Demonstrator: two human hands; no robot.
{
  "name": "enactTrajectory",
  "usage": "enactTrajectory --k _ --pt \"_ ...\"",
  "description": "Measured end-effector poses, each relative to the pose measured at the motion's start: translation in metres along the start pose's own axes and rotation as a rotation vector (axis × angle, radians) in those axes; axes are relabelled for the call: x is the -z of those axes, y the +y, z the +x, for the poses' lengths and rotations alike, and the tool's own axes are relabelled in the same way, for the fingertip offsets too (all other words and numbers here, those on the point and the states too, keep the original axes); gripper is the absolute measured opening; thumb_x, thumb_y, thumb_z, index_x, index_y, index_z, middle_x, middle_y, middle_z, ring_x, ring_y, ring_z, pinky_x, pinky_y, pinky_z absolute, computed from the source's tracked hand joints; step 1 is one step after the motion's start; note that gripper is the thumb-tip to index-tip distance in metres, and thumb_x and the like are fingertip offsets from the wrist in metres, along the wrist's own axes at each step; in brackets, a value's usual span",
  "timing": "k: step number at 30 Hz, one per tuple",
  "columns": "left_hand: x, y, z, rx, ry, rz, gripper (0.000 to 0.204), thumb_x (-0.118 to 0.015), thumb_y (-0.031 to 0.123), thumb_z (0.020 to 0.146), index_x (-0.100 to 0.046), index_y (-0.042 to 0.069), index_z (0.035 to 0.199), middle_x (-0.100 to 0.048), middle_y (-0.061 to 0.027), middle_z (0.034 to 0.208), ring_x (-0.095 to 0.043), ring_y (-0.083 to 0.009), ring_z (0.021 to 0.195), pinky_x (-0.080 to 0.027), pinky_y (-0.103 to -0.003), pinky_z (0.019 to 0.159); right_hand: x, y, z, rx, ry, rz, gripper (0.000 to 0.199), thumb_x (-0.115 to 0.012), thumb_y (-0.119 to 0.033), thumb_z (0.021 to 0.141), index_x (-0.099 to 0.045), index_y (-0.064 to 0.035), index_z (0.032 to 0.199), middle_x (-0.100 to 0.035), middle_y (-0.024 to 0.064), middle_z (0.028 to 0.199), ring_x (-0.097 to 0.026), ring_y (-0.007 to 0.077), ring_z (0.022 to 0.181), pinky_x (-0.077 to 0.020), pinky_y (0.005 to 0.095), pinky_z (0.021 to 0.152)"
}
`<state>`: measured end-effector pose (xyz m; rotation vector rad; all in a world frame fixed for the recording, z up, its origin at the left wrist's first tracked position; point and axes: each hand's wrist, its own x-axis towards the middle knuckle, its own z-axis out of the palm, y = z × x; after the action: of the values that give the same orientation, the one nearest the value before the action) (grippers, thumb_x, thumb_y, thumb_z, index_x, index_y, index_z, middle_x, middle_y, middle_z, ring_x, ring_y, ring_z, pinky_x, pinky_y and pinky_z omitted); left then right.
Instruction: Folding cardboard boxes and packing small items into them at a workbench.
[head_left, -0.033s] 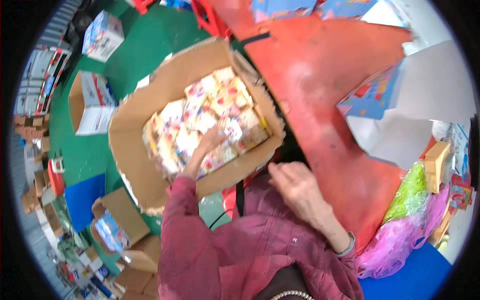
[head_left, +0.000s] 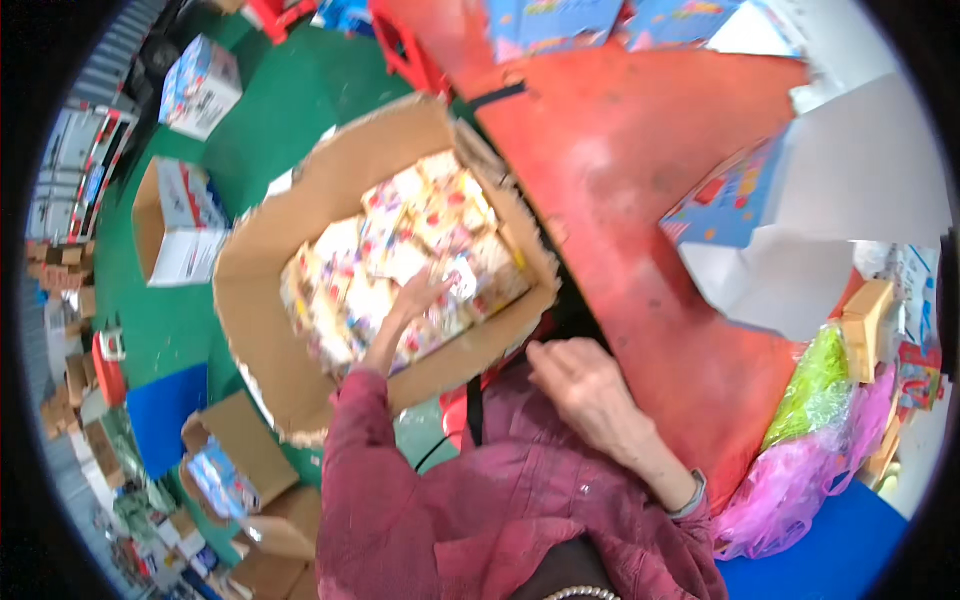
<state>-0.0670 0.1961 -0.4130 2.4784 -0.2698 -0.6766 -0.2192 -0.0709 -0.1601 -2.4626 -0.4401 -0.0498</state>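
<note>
A large brown cardboard box with ragged rims holds many glossy, colourfully printed packets. My left hand reaches down into the box with its fingers stretched out, resting on packets beside a shiny white patch. No packet is visibly lifted. Over my lap, between the box and the red table, my right hand hovers with its fingers bent together. Nothing shows in it, though its palm is hidden.
The red table runs along the right, bearing blue printed cardboard sheets. A pink plastic bag lies at the lower right. Left on the green floor stand an open white carton, another carton and a blue board.
The view has shifted slightly, so the box and table sit a little lower. My left hand stays among the packets; my right hand keeps nearly the same pose.
</note>
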Motion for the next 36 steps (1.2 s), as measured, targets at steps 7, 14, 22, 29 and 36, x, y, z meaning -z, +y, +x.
enactTrajectory --k 7,14,22,29,36 --pt "0.008 0.025 0.032 0.339 -0.225 -0.122 0.068 -0.068 0.057 0.072 -0.06 0.007 0.117 -0.066 -0.0184 0.101 -0.064 -0.0288 0.094 -0.047 -0.038 0.083 -0.017 0.003 -0.016 -0.044 -0.129 -0.113 0.024 -0.06 -0.008 0.076 -0.055 0.0005 0.098 -0.052 0.0105 0.082 -0.054 0.0253 0.079 -0.043 0.0352 0.071" --pt "0.001 0.073 0.031 0.152 -0.13 0.116 0.089 -0.078 0.049 0.061 -0.046 0.002 0.129 -0.064 -0.0226 0.104 -0.062 -0.0346 0.097 -0.048 -0.04 0.086 -0.029 0.01 -0.024 -0.041 -0.149 -0.186 0.024 -0.059 -0.004 0.07 -0.055 0.0002 0.093 -0.053 0.0097 0.081 -0.055 0.0246 0.08 -0.043 0.0341 0.07" --pt "0.008 0.072 0.013 0.028 -0.124 -0.165 0.097 -0.082 0.043 0.058 -0.04 -0.009 0.129 -0.059 -0.0231 0.112 -0.056 -0.0331 0.107 -0.043 -0.036 0.092 -0.034 0.013 -0.025 -0.073 -0.247 -0.165 0.021 -0.06 -0.013 0.081 -0.056 -0.0007 0.098 -0.053 0.0106 0.083 -0.054 0.0261 0.081 -0.0427 0.0361 0.073" --pt "-0.021 0.046 0.019 -0.005 -0.396 -0.423 0.091 -0.082 0.025 0.057 -0.04 -0.003 0.132 -0.06 -0.0184 0.114 -0.055 -0.0258 0.107 -0.042 -0.033 0.093 -0.036 0.01 -0.024 -0.073 -0.309 -0.202 0.027 -0.061 -0.014 0.082 -0.057 0.0004 0.104 -0.054 0.0101 0.084 -0.055 0.0252 0.083 -0.0432 0.0357 0.074" --pt "-0.011 0.056 0.014 -0.133 -0.351 -0.356 0.08 -0.08 0.02 0.059 -0.044 -0.004 0.126 -0.063 -0.0131 0.106 -0.062 -0.024 0.098 -0.047 -0.032 0.086 -0.043 0.005 -0.017 -0.03 -0.333 -0.193 0.025 -0.059 -0.013 0.082 -0.056 0.0009 0.102 -0.054 0.0101 0.084 -0.055 0.0256 0.083 -0.0432 0.0362 0.075"
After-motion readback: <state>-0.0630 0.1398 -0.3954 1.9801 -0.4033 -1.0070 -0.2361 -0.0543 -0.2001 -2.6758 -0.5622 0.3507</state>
